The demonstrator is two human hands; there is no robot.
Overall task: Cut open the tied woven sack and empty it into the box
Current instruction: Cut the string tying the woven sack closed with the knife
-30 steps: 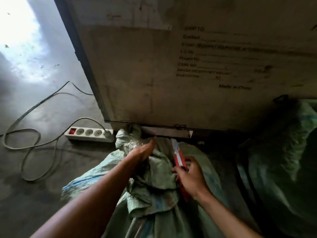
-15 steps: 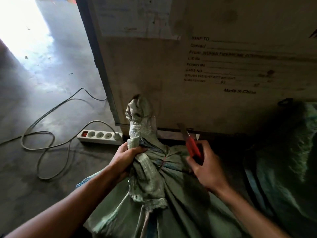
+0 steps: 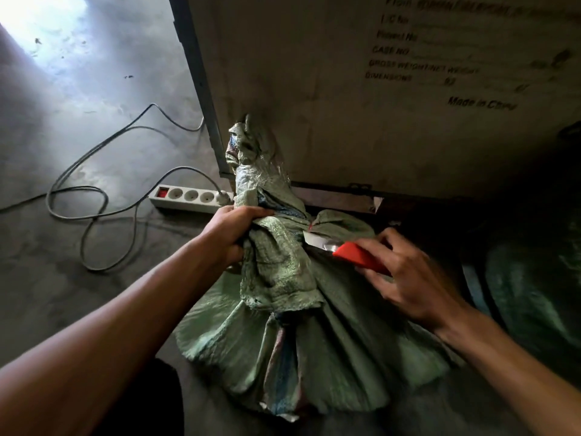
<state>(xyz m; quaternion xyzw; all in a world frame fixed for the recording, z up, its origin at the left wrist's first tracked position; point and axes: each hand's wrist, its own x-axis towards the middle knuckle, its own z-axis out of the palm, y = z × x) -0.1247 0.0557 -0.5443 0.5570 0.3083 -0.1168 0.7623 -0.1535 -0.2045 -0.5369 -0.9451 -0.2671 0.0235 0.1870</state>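
**Sack Neck Held Upright, Blade Presented at the Tie**

Concrete floor [image 3: 78, 99] forms the work surface, dim except for a bright patch at upper left. A power strip [image 3: 188, 199] and its looped cable [image 3: 94, 215] lie on it, left of the work.

The woven sack [image 3: 330, 357] stands on the floor directly against the side wall of the large box [image 3: 314, 89], its gathered neck [image 3: 254, 171] rising in front of that wall. The cloth is soft, crinkled and loosely pleated; expect it to fold and slide under load rather than hold shape. Weight cannot be read from the view.

The left hand [image 3: 229, 234] is closed around the bunched cloth just below the neck, pulling it taut. The right hand [image 3: 405, 272] holds a red-handled cutter [image 3: 358, 256] between thumb and fingers, blade pointing left toward a small red tie [image 3: 311, 227] at the constriction. Whether the blade touches the tie is unclear; the region is motion-blurred.

Recommended grip: keep hold below the tie, clear of the blade path. For emptying, take the lower corners, since the loose weave offers no rigid edge.

A second sack [image 3: 534, 294] lies in shadow at right.
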